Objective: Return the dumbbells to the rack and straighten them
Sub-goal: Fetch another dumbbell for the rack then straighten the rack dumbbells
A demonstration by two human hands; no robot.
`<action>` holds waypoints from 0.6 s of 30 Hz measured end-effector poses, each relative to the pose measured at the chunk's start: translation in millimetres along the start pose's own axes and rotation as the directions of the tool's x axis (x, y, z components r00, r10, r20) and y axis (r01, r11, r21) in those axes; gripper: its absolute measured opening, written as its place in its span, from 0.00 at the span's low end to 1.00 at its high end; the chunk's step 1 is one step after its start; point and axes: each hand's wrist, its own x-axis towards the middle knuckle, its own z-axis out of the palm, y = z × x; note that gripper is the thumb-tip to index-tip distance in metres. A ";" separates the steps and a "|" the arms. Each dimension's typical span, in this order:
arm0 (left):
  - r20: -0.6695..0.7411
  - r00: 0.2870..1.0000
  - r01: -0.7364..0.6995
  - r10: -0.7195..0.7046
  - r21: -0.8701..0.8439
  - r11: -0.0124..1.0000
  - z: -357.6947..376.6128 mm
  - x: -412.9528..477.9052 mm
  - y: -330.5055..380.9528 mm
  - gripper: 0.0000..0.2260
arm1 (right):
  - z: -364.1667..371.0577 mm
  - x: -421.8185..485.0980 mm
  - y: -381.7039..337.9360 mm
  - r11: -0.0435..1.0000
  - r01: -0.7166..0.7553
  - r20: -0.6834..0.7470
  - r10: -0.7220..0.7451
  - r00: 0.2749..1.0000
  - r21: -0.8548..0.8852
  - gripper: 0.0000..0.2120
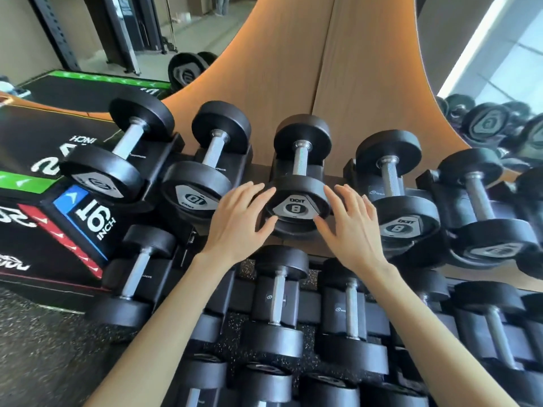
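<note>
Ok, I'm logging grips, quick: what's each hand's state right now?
Left hand: open, fingers spread at the left side of the 8 dumbbell.
Right hand: open, fingers spread at its right side.

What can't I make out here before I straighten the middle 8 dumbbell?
All in the head view:
- How the 8 dumbbell seats in its cradle: hidden by its near head, the left hand and the right hand.
- Number on the far-right top-row dumbbell: blurred.
- Weights of the lower-tier dumbbells: no numbers face the camera; forearms cover some, and the bottom edge cuts others.
</note>
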 end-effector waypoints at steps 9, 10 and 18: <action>0.079 0.996 -0.037 0.031 0.071 0.997 -22.9 -64.7 -43.3 0.23 | 10.4 -51.2 -73.3 0.992 -0.038 0.127 0.053 0.990 -0.121 0.28; 0.105 0.994 -0.039 0.030 0.084 0.996 -26.0 -73.3 -55.2 0.24 | 13.5 -55.5 -83.8 0.990 -0.056 0.136 0.073 0.988 -0.126 0.28; 0.187 0.982 -0.054 0.028 0.138 0.989 -69.9 -124.8 -162.2 0.25 | 42.8 -81.3 -194.0 0.971 -0.179 0.179 0.206 0.962 -0.160 0.27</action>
